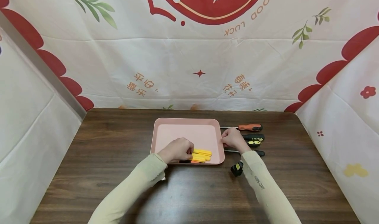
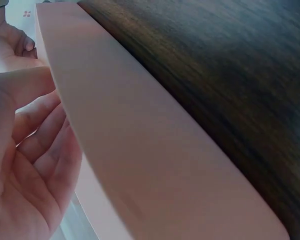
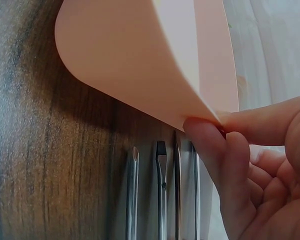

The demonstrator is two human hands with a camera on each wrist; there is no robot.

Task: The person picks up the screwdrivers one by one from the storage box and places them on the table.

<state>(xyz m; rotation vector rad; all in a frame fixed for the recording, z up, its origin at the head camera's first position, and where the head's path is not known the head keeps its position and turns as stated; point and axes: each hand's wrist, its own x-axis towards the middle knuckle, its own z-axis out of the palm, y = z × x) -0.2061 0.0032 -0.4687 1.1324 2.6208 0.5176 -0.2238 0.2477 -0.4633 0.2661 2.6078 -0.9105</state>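
A pink tray (image 1: 180,131) lies near the middle of the wooden table. My left hand (image 1: 177,150) reaches over its front edge, fingers curled at the left ends of several slim yellow tools (image 1: 202,152), pinching one there. In the left wrist view the tray wall (image 2: 125,125) hides those fingertips. Beside the yellow tools lies a black-and-orange piece (image 1: 186,161), partly under the hand. At the right end my right hand (image 1: 235,139) pinches the tray's rim between thumb and fingers, above several metal screwdriver shafts (image 3: 161,195).
Right of the tray lie an orange-and-black screwdriver (image 1: 250,127), black-and-yellow handles (image 1: 253,137) and a black-handled screwdriver (image 1: 260,153), shafts toward the tray. Near the right sleeve sits a black tape measure (image 1: 236,169). A printed cloth (image 1: 183,59) hangs behind the table (image 1: 112,145).
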